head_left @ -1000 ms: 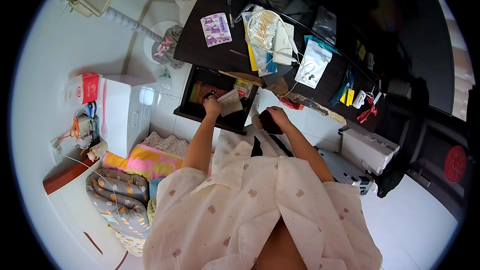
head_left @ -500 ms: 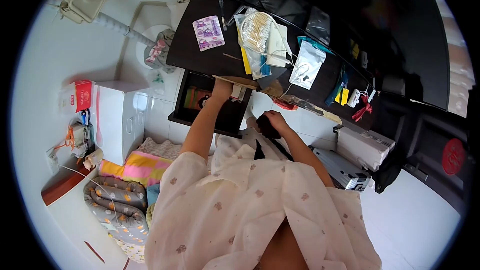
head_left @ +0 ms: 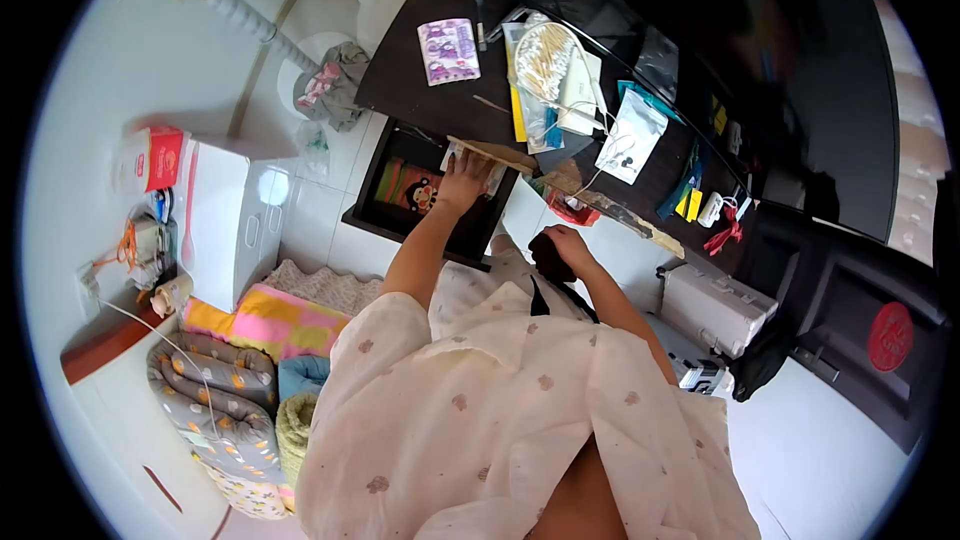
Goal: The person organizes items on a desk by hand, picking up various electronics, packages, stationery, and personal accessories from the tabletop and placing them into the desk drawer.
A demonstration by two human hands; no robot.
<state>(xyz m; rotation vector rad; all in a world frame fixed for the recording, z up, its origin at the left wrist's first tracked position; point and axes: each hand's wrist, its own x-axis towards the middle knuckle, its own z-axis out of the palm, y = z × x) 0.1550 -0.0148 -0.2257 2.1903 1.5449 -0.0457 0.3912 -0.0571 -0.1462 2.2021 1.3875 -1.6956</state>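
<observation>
My left hand (head_left: 464,183) reaches into an open dark drawer (head_left: 374,220), palm down with its fingers spread. The fingers lie against pale, flat items under the worn desk edge, and I cannot make out what those are. Beside the hand in the drawer is a colourful packet (head_left: 408,187) with a cartoon face on it. In front of my body, right of the drawer, my right hand (head_left: 572,246) is closed around a dark soft bundle (head_left: 550,258). A black strap runs down from it across the light patterned clothing. The bundle's exact kind is unclear.
On the dark desk (head_left: 400,80) lie a purple-patterned packet (head_left: 449,52), cotton swabs (head_left: 545,60), a silver pouch (head_left: 632,135) and cables. A large black screen stands behind. Silver cases (head_left: 715,308) sit at right, a white box (head_left: 225,220) and rolled bedding (head_left: 215,385) at left.
My left hand has drawn back slightly from under the desk edge, so its spread fingers now show. My right hand keeps its hold on the dark bundle. The view has shifted a little.
</observation>
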